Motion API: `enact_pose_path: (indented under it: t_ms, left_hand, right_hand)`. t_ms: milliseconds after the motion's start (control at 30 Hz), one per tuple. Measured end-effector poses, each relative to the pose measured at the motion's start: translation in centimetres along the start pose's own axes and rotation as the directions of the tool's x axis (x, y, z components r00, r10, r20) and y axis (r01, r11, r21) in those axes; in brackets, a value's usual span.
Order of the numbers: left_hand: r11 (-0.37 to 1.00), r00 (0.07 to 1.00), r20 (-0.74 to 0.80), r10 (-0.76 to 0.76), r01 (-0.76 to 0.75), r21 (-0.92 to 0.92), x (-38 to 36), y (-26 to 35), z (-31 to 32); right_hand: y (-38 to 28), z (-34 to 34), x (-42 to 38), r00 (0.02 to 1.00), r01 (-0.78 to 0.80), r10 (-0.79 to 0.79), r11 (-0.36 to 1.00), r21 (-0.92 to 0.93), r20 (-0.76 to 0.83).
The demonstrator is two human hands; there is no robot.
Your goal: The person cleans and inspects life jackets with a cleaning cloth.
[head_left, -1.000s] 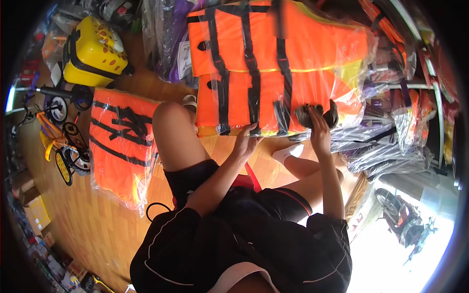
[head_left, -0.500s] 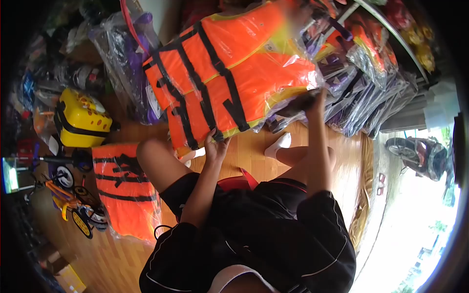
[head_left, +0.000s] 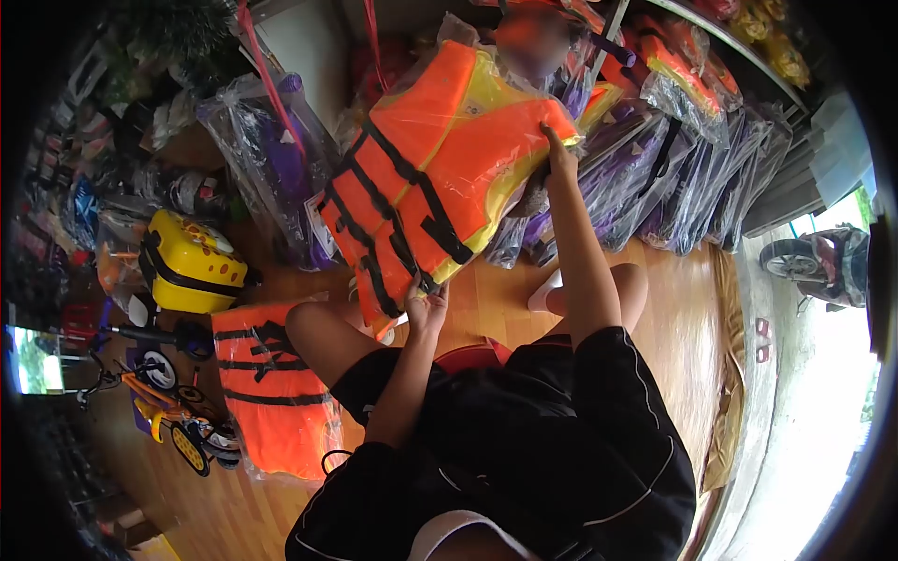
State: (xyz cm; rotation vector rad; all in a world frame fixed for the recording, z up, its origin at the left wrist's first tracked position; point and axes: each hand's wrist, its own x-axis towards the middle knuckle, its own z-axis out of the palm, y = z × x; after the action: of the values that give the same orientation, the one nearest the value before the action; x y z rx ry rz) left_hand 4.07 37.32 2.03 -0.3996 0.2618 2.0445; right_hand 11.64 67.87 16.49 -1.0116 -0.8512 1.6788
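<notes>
An orange life jacket (head_left: 412,178) with yellow edging and black straps, in clear plastic, is held up tilted in front of me. My left hand (head_left: 427,307) grips its lower edge near the strap ends. The fingers of my right hand (head_left: 558,148) are closed on the shoulder part at the upper right. Beside my right wrist, partly behind the jacket, is a dark shape (head_left: 534,193) I cannot make out. A second bagged orange life jacket (head_left: 276,397) lies on the floor to my left.
A yellow suitcase (head_left: 194,262) and a small orange bike (head_left: 173,407) stand at the left. Purple items in clear plastic (head_left: 645,178) lean in a row at the right rear, with another purple bagged item (head_left: 285,173) at the left rear. A motorbike (head_left: 814,266) is outside, right.
The life jacket has turned more upright and its right end has drawn inward. My right hand has moved up and left, from the lower right edge to the shoulder part. The view has shifted slightly.
</notes>
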Motion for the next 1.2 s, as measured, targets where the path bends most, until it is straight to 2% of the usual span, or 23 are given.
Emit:
enact_pose_path:
  t_ms: [67, 100, 200, 267, 300, 333, 367, 433, 467, 533, 567, 600, 633, 667, 700, 733, 833, 867, 900, 1000, 1067, 1133, 1200]
  left_hand:
    - [1.000, 1.000, 0.019, -0.006, 0.006, -0.025, -0.7, -0.5, 0.6]
    - [1.000, 1.000, -0.006, 0.031, -0.031, -0.007, -1.0, -1.1, 0.9]
    - [0.998, 0.998, 0.004, 0.064, -0.064, 0.012, -1.3, -1.8, 1.0]
    - [0.990, 0.975, 0.174, -0.138, 0.138, 0.008, -1.4, -2.0, -0.6]
    - [0.986, 0.986, -0.001, -0.169, 0.169, 0.009, -2.9, -3.1, 2.4]
    - [0.986, 0.986, -0.003, -0.167, 0.167, 0.009, -2.9, -3.0, 2.3]
    - [0.894, 0.932, -0.035, -0.360, 0.356, 0.274, -3.0, -2.9, 2.1]
    - [0.472, 0.734, -0.281, -0.619, 0.633, 0.614, -2.4, -2.3, 1.2]
    - [0.214, 0.759, -0.507, -0.409, 0.620, 0.755, -3.0, -2.6, 2.8]
    - [-0.132, 0.876, -0.448, -0.180, 0.429, 0.893, -3.7, -1.8, 5.8]
    - [-0.266, 0.998, -0.019, -0.056, 0.003, 0.964, -1.5, 0.3, 3.3]
    - [-0.436, 0.906, 0.424, 0.002, -0.381, 0.816, 0.5, 2.2, 0.7]
    - [-0.433, 0.910, 0.414, 0.012, -0.368, 0.823, -2.3, 2.3, 8.2]
    - [0.334, 0.967, -0.028, 0.254, -0.060, 0.941, -6.6, 2.8, 15.4]
    - [0.450, 0.978, -0.032, 0.208, -0.066, 0.891, -9.1, 3.4, 18.4]
    - [0.559, 0.986, -0.030, 0.167, -0.069, 0.826, -10.5, 4.3, 19.5]
    - [0.449, 0.978, -0.058, 0.202, -0.040, 0.893, -12.7, 9.7, 16.5]
    - [0.446, 0.973, -0.077, 0.220, -0.030, 0.895, -14.1, 10.5, 16.5]
    - [0.516, 0.975, -0.102, 0.198, -0.015, 0.856, -16.1, 11.1, 17.0]
    - [0.695, 0.984, -0.147, 0.098, 0.038, 0.718, -19.5, 13.4, 14.4]
    - [0.489, 0.939, -0.200, 0.280, 0.040, 0.871, -19.3, 13.2, 10.7]
    - [0.505, 0.907, -0.188, 0.378, -0.032, 0.862, -19.1, 12.3, 8.6]
    - [0.435, 0.891, -0.115, 0.440, -0.100, 0.895, -18.9, 12.3, 7.2]
  right_hand:
    - [-1.3, 0.9, -0.5, 0.998, -0.011, 0.000, 0.983, -0.183, -0.060]
    - [-1.1, 1.7, -0.7, 0.984, 0.152, -0.164, 0.978, -0.146, -0.069]
    - [-2.9, 2.9, -3.0, 0.941, 0.337, -0.337, 0.933, -0.124, 0.024]
    - [-4.8, 3.9, -5.9, 0.882, 0.471, -0.470, 0.875, -0.113, 0.035]
    - [-6.0, 4.3, -7.5, 0.845, 0.535, -0.526, 0.839, -0.104, 0.100]
    - [-7.1, 4.7, -8.9, 0.800, 0.594, -0.577, 0.799, -0.090, 0.164]
    - [-7.7, 4.9, -10.0, 0.744, 0.661, -0.635, 0.746, -0.086, 0.210]
    - [-8.3, 4.6, -12.6, 0.717, 0.680, -0.641, 0.729, -0.076, 0.272]
    - [-8.3, 4.4, -14.0, 0.681, 0.705, -0.652, 0.707, -0.059, 0.334]
    - [-6.2, 2.5, -15.1, 0.684, 0.702, -0.575, 0.685, -0.193, 0.448]
    - [-4.1, 1.8, -15.4, 0.669, 0.724, -0.586, 0.652, -0.225, 0.457]
    - [-2.9, 1.5, -17.0, 0.566, 0.812, -0.642, 0.541, -0.219, 0.516]
    - [-1.0, 0.4, -18.0, 0.478, 0.864, -0.555, 0.436, -0.252, 0.681]
    - [-0.5, 1.4, -20.6, 0.371, 0.914, -0.604, 0.373, -0.161, 0.705]
    - [1.1, 1.8, -22.0, 0.208, 0.963, -0.615, 0.265, -0.049, 0.760]
    - [2.2, 2.0, -23.8, 0.200, 0.955, -0.556, 0.294, -0.034, 0.807]
    - [5.6, 2.3, -26.0, 0.184, 0.958, -0.482, 0.282, -0.047, 0.857]
    - [6.4, 2.5, -26.7, 0.102, 0.964, -0.452, 0.265, 0.024, 0.886]
    - [7.4, 2.7, -27.5, 0.023, 0.963, -0.423, 0.252, 0.094, 0.906]
    - [10.6, 2.6, -30.8, -0.032, 0.942, -0.331, 0.306, 0.139, 0.943]
    - [11.5, 2.7, -31.9, -0.018, 0.911, -0.233, 0.396, 0.112, 0.972]
    - [11.6, 2.7, -32.1, 0.052, 0.725, -0.036, 0.688, -0.013, 0.998]
    - [11.6, 1.6, -31.0, -0.037, 0.623, 0.078, 0.781, -0.038, 0.996]
